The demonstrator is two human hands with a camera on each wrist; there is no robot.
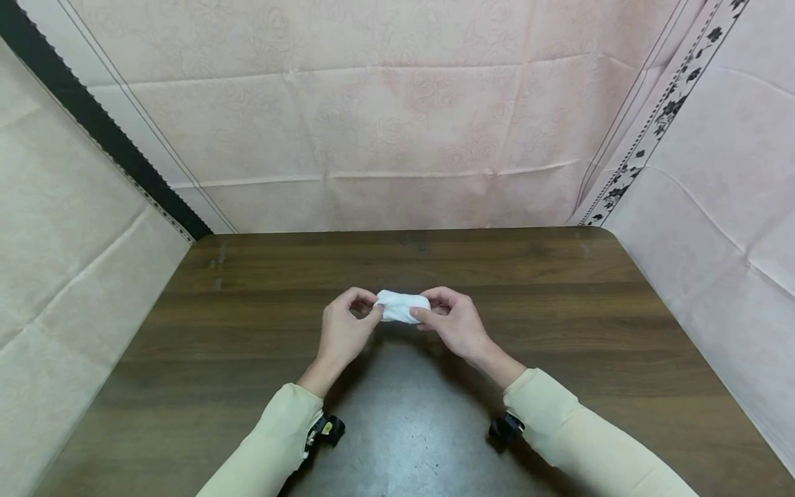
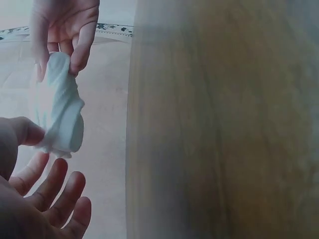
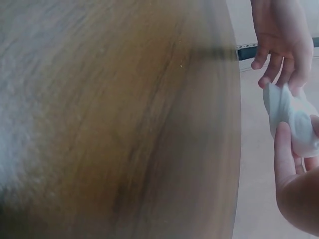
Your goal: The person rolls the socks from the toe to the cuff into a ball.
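A small white cloth bundle (image 1: 402, 306), folded or rolled with soft creases, is held between both hands above the table. My left hand (image 1: 349, 331) pinches its left end between thumb and forefinger; in the left wrist view the other fingers of that hand (image 2: 35, 194) are spread loosely below the bundle (image 2: 62, 107). My right hand (image 1: 456, 324) grips the opposite end, thumb on the near side and fingers behind. The right wrist view has the bundle (image 3: 294, 117) at its right edge, partly cut off. Whether it is a sock or a plain cloth I cannot tell.
Under the hands lies a dark brown wooden table (image 1: 248, 331) with rounded far corners and a glossy patch near the front. Pale patterned cloth (image 1: 397, 138) hangs behind it and at both sides. Dark wrist cameras (image 1: 332, 429) sit at the cream sleeves (image 1: 267, 442).
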